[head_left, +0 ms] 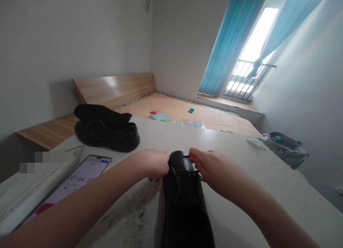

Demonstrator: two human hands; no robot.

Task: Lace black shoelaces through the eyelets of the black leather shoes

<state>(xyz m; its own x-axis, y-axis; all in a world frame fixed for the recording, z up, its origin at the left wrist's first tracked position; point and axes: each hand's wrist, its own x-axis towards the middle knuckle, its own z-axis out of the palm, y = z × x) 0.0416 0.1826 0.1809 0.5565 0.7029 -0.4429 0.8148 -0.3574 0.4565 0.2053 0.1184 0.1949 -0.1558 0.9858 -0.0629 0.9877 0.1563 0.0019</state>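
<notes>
A black leather shoe (184, 208) stands on the white table in front of me, its tongue (180, 162) at the far end and its toe toward me. My right hand (207, 164) is closed in a pinch on a black shoelace (185, 156), right of the tongue. Another stretch of lace crosses the shoe below and sticks out under that hand. On the other side, my left hand (157, 164) is closed against the tongue's left edge; whatever its fingers grip is hidden. A loose lace loop (177, 185) lies over the shoe's left side.
A second black shoe (107, 133) stands at the table's far left, a black insole (100, 113) on top. A phone (77, 180) showing a timer lies beside a white packet (40, 191). Behind the table (241, 162) is a bed board (174, 103) with small items.
</notes>
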